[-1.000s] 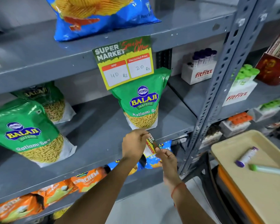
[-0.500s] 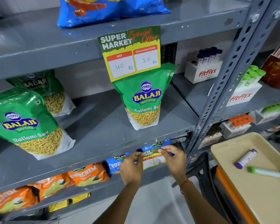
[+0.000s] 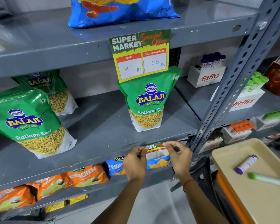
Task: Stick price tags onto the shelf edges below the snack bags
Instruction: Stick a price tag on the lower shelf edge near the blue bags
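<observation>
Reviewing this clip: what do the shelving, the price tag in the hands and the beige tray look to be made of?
Grey shelving: painted metal by the look, going by the slotted, bolted upright.
Small green-and-yellow price tag: probably thin printed paper or card, since it bows between the hands.
Beige tray: likely moulded plastic, matte, with a rounded raised rim.
</observation>
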Available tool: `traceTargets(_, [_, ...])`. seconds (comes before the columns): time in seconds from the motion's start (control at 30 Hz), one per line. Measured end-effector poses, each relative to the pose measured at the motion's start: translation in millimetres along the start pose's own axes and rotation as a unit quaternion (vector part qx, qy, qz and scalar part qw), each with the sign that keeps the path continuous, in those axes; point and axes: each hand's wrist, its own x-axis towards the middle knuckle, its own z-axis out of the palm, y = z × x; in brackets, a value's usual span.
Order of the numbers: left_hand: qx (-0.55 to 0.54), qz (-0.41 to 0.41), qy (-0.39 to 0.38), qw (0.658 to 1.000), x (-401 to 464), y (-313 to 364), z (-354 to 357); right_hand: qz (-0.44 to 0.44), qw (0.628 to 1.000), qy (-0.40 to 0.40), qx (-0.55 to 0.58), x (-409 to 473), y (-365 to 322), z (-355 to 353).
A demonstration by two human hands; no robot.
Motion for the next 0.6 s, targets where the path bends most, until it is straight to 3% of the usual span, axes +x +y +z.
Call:
traceTargets(0.27, [0.013,-0.013,0.019,1.000,8.3,8.7,1.8,0.008,0.999,0.017,-0.036,10.3,-0.7,11.3])
traceTargets(0.47, [0.026,-0.023,-0.008,0.999,9.8,1.7,-9.2,-0.009,0.994,0.071,-0.078,9.8,2.1,13.8])
traceTargets(0.6, [-0.028,-0.051,-0.040,0.998,-2.5,-28.1,-41.6,-0.044,0.991,0.085,-0.090,-11.5,-12.7,29.3])
